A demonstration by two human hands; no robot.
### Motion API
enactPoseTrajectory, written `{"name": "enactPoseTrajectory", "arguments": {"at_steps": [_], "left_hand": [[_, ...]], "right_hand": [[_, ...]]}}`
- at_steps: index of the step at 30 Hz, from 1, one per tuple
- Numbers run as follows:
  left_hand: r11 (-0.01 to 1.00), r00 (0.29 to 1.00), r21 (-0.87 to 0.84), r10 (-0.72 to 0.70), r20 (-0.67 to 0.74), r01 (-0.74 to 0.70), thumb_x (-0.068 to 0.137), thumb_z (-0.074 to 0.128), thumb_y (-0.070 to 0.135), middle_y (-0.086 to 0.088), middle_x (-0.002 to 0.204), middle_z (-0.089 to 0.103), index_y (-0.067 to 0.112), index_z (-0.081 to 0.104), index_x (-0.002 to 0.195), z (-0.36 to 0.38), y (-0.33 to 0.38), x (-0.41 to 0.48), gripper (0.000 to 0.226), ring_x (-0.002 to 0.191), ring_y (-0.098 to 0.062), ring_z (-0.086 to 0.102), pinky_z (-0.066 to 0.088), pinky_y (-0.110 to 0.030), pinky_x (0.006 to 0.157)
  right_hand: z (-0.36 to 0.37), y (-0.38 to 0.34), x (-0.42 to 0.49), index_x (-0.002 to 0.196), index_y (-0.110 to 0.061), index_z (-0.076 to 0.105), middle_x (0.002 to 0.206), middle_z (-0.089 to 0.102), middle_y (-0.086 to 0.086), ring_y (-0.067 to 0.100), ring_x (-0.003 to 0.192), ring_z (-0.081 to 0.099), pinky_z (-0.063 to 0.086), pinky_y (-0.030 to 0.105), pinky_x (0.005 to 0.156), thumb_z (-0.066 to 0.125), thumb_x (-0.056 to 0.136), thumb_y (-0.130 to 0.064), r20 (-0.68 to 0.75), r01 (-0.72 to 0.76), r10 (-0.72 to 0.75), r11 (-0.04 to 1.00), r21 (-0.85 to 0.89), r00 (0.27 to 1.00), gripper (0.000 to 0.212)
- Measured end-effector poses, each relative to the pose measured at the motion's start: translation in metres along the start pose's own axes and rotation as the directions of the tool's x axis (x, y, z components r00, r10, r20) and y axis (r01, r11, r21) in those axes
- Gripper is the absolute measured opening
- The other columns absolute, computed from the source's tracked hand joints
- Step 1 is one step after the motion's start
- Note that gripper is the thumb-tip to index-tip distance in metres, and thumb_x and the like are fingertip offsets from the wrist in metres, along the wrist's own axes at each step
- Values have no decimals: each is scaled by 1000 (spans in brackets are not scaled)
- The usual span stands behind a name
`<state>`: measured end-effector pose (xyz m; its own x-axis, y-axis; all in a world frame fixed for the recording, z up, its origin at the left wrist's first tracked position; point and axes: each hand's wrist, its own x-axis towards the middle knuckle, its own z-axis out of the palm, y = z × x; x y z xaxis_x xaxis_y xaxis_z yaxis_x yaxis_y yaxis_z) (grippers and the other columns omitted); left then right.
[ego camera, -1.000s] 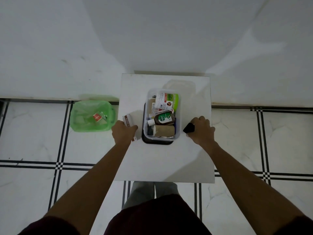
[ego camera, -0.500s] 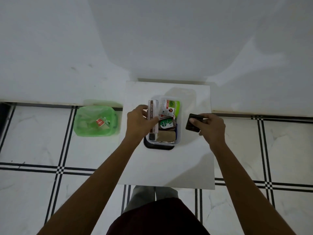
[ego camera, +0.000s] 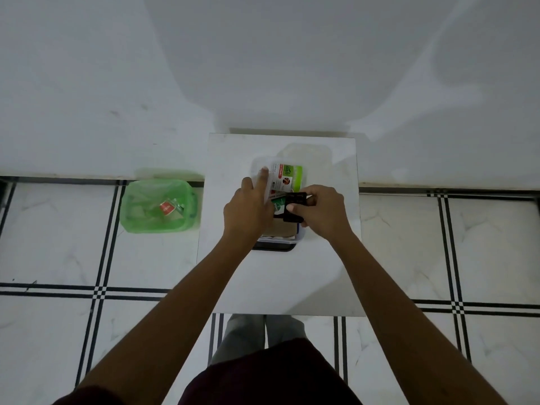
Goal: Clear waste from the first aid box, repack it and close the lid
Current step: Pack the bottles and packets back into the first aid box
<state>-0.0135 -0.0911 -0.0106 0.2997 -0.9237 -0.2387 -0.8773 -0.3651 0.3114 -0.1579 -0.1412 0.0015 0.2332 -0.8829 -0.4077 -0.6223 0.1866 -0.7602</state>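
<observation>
The clear first aid box (ego camera: pixel 298 233) stands on a dark tray (ego camera: pixel 273 247) in the middle of the white table (ego camera: pixel 277 285). Inside it I see a green-and-white packet (ego camera: pixel 287 173), a brown bottle with a green label (ego camera: pixel 278 206) and a beige bandage roll (ego camera: pixel 282 229). My left hand (ego camera: pixel 248 210) lies over the box's left side with fingers stretched into it; the narrow white carton it carried is hidden beneath. My right hand (ego camera: pixel 324 213) pinches a small black pack (ego camera: pixel 295 207) over the box's right half. The clear lid (ego camera: pixel 309 152) lies behind the box.
A green plastic bin (ego camera: pixel 130 217) sits on the tiled floor left of the table, with a red-and-white wrapper (ego camera: pixel 166 207) and clear scraps in it. A white wall rises right behind the table. My legs stand at the table's near edge.
Both hands moved from beside the box to over it. The left brought the white carton down into the left side; the right carried the black pack leftward above the bottle.
</observation>
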Motion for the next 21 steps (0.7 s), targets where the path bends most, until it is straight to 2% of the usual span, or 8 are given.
{"name": "enactPoseTrajectory", "arguments": {"at_steps": [6,8,11,13,17,21], "left_hand": [[998,999,-42,-44,-4,44,85,59,26,-14,115,53,14,29,143,1,1,4,66,100,-30,57,46,-38,66],[998,999,-41,-41,-10,40,88,57,28,-14,115,54,13,29,143,3,-3,2,64,102,-31,57,47,-39,68],[998,999,-43,-48,-9,47,90,55,32,-14,116,57,13,27,144,6,-8,0,63,101,-32,60,48,-40,70],[998,998,-33,-54,-17,53,90,54,33,-13,114,60,13,29,141,7,-8,0,60,97,-32,62,46,-38,66],[997,997,-9,-72,-14,71,90,55,32,-12,108,62,12,35,132,7,-3,4,51,91,-32,63,40,-35,62],[998,998,9,-60,-24,61,91,53,36,-10,103,63,13,39,126,7,-4,7,45,88,-31,63,38,-34,60]], "right_hand": [[7,-1,8,103,-5,69,98,73,16,32,85,69,58,43,82,69,82,-15,63,45,-35,987,-153,997,23],[9,-2,10,110,-5,67,102,71,17,31,92,67,54,34,85,66,85,-14,79,45,-30,979,-199,996,27],[14,0,12,120,-8,57,105,68,13,22,89,60,47,25,78,69,83,-15,89,4,14,981,-196,996,39],[17,4,14,115,-11,53,101,67,12,21,85,59,49,28,75,72,81,-17,81,-15,30,983,-180,996,39],[23,8,16,106,-16,51,94,66,8,26,84,64,57,41,79,72,80,-21,72,8,12,965,-263,997,33],[28,10,15,110,-12,54,105,63,10,27,94,59,56,38,73,72,80,-23,46,94,-83,868,-487,996,36]]}}
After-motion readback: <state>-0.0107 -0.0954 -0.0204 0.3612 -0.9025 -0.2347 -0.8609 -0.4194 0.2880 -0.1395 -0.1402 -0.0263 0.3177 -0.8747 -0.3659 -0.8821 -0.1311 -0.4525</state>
